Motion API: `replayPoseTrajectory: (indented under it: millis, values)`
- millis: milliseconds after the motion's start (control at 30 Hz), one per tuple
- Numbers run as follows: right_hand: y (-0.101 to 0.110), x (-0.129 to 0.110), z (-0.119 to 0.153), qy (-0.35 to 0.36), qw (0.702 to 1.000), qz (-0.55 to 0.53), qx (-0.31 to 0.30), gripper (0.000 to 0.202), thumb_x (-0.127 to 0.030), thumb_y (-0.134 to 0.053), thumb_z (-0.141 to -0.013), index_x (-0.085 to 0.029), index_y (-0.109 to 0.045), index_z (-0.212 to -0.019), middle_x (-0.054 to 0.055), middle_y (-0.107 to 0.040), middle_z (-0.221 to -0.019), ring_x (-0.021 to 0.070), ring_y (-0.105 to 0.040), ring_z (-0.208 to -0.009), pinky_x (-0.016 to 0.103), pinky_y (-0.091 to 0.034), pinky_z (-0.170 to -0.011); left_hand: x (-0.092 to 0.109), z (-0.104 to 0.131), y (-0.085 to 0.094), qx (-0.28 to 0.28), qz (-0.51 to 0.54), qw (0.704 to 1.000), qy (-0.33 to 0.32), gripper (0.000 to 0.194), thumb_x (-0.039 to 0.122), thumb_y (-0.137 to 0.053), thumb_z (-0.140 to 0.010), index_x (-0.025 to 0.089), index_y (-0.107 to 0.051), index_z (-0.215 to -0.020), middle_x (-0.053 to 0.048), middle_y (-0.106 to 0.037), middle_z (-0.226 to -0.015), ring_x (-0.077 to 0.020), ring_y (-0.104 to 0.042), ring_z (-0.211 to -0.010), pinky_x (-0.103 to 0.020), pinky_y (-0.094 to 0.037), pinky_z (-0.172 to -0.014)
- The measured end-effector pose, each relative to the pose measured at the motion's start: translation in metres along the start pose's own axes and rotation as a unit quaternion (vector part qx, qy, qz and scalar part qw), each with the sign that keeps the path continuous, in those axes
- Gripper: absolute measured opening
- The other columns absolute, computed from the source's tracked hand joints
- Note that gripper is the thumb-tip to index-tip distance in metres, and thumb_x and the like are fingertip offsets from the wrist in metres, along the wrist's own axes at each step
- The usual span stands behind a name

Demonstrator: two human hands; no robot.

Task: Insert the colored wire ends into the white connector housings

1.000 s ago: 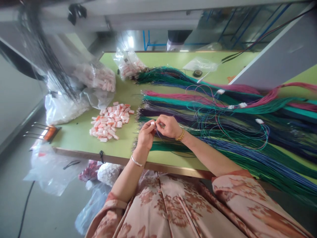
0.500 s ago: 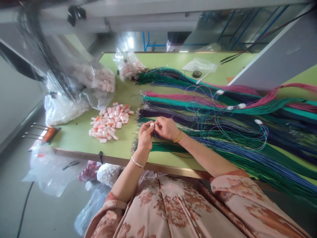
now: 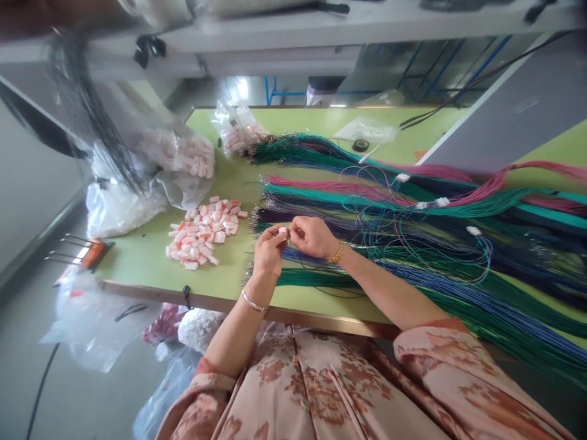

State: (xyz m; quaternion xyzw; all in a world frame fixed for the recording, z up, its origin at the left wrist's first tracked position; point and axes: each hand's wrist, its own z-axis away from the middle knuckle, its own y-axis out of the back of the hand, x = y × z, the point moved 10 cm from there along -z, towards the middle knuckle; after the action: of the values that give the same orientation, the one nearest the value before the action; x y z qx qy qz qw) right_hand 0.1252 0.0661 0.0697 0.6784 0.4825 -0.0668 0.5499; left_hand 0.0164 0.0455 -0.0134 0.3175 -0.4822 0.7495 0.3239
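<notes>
- Presently one unit in hand: the left hand (image 3: 268,253) pinches a small white piece (image 3: 282,231) between thumb and fingers, held above the near part of the wire bundles (image 3: 316,277).
- Right hand (image 3: 316,237) just beside it, fingers curled, tips pressed together close to the piece. Whether a wire sits between them: too small to tell from where I stand.
- Done, as I judge it: a few wired white pieces lie on the bundles to the right, one (image 3: 474,231) with thin wires looping away from it, another (image 3: 402,178) farther back. Exact count of wires in each not readable.
- In progress: the held piece; how many wires it carries, cannot tell.
- Left over: much the larger share. A pile of loose pieces (image 3: 206,235), white and orange, lies on the green table (image 3: 137,263) left of the hands, no wires seen on them.
- More similar pieces show through a clear bag (image 3: 199,162) behind the pile and a smaller bag (image 3: 238,131) near the back edge.
- Wire stock: bundles thick, plainly far from used up.
</notes>
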Motion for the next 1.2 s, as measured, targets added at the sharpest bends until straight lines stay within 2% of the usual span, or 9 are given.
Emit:
replayPoseTrajectory:
  millis: [133, 200, 300, 400, 467, 633, 900, 1067, 1200]
  values:
    - [0.001, 0.025, -0.025, -0.029, 0.994, -0.079, -0.071, 0.015, -0.028, -0.055, -0.082, -0.016, -0.064, -0.080, 0.001, -0.065, -0.069, 0.0102, -0.051, -0.057, 0.022, -0.038, -0.058, 0.003, -0.009, 0.001, -0.008, 0.016, 1.000, 0.005, 0.027, 0.017, -0.080, -0.057, 0.016, -0.068, -0.081, -0.001, -0.067, -0.078, -0.0075, -0.056, -0.065, -0.022, -0.041, -0.064]
    - [0.009, 0.050, -0.049, -0.053, 0.993, -0.082, -0.063, 0.019, -0.029, -0.055, -0.083, -0.015, -0.067, -0.086, 0.003, -0.070, -0.079, 0.0117, -0.057, -0.065, 0.022, -0.042, -0.063, 0.002, -0.013, 0.003, -0.006, 0.024, 1.000, 0.007, 0.028, 0.018, -0.081, -0.058, 0.016, -0.067, -0.082, -0.001, -0.067, -0.078, -0.0067, -0.055, -0.064, -0.022, -0.041, -0.063]
    - [0.020, 0.105, -0.086, -0.142, 0.990, 0.024, -0.008, 0.016, -0.023, -0.057, -0.081, -0.014, -0.070, -0.083, 0.005, -0.071, -0.081, 0.0141, -0.060, -0.071, 0.024, -0.043, -0.068, -0.003, -0.015, 0.007, 0.003, 0.028, 0.999, 0.015, 0.028, 0.018, -0.081, -0.059, 0.015, -0.066, -0.082, -0.002, -0.068, -0.077, -0.0068, -0.055, -0.064, -0.021, -0.041, -0.063]
    - [0.006, 0.145, -0.106, -0.208, 0.969, 0.124, -0.040, 0.013, -0.020, -0.063, -0.076, -0.016, -0.072, -0.084, 0.006, -0.073, -0.085, 0.0163, -0.062, -0.076, 0.025, -0.043, -0.069, -0.003, -0.015, 0.007, -0.003, 0.027, 1.000, 0.014, 0.028, 0.018, -0.081, -0.058, 0.015, -0.067, -0.083, -0.002, -0.069, -0.079, -0.0069, -0.056, -0.065, -0.021, -0.041, -0.063]
    - [-0.004, 0.155, -0.112, -0.218, 0.961, 0.160, -0.063, 0.014, -0.021, -0.064, -0.076, -0.017, -0.073, -0.087, 0.006, -0.073, -0.088, 0.0173, -0.062, -0.080, 0.025, -0.043, -0.070, -0.002, -0.015, 0.007, -0.007, 0.030, 0.999, 0.012, 0.028, 0.018, -0.081, -0.058, 0.015, -0.067, -0.083, -0.002, -0.069, -0.079, -0.0068, -0.055, -0.065, -0.021, -0.041, -0.064]
    - [-0.012, 0.156, -0.114, -0.198, 0.953, 0.211, -0.089, 0.016, -0.018, -0.056, -0.082, -0.017, -0.070, -0.088, 0.010, -0.072, -0.092, 0.0190, -0.061, -0.081, 0.027, -0.041, -0.072, 0.000, -0.016, 0.009, -0.008, 0.023, 1.000, 0.016, 0.028, 0.019, -0.080, -0.060, 0.016, -0.067, -0.084, -0.002, -0.068, -0.081, -0.0072, -0.055, -0.066, -0.023, -0.041, -0.067]
    - [0.010, 0.151, -0.120, -0.174, 0.959, 0.212, -0.073, 0.013, -0.016, -0.055, -0.081, -0.015, -0.064, -0.089, 0.013, -0.069, -0.086, 0.0198, -0.057, -0.073, 0.029, -0.039, -0.067, -0.001, -0.012, 0.005, -0.012, 0.024, 0.999, 0.023, 0.026, 0.020, -0.080, -0.061, 0.015, -0.067, -0.083, -0.002, -0.068, -0.081, -0.0076, -0.055, -0.067, -0.023, -0.041, -0.069]
    - [0.005, 0.113, -0.134, -0.113, 0.992, 0.045, -0.028, 0.008, -0.018, -0.055, -0.077, -0.014, -0.062, -0.081, 0.006, -0.066, -0.078, 0.0131, -0.053, -0.066, 0.024, -0.039, -0.064, -0.001, -0.011, 0.004, -0.014, 0.032, 0.999, 0.026, 0.027, 0.019, -0.080, -0.060, 0.015, -0.067, -0.084, -0.002, -0.068, -0.081, -0.0069, -0.055, -0.067, -0.022, -0.040, -0.068]
    - [-0.008, 0.070, -0.129, -0.058, 0.995, -0.076, -0.038, 0.011, -0.024, -0.057, -0.075, -0.014, -0.060, -0.078, 0.002, -0.062, -0.071, 0.0114, -0.050, -0.063, 0.024, -0.040, -0.063, -0.001, -0.012, 0.005, -0.019, 0.035, 0.999, 0.020, 0.028, 0.019, -0.080, -0.061, 0.015, -0.066, -0.085, -0.002, -0.067, -0.081, -0.0065, -0.055, -0.067, -0.022, -0.040, -0.067]
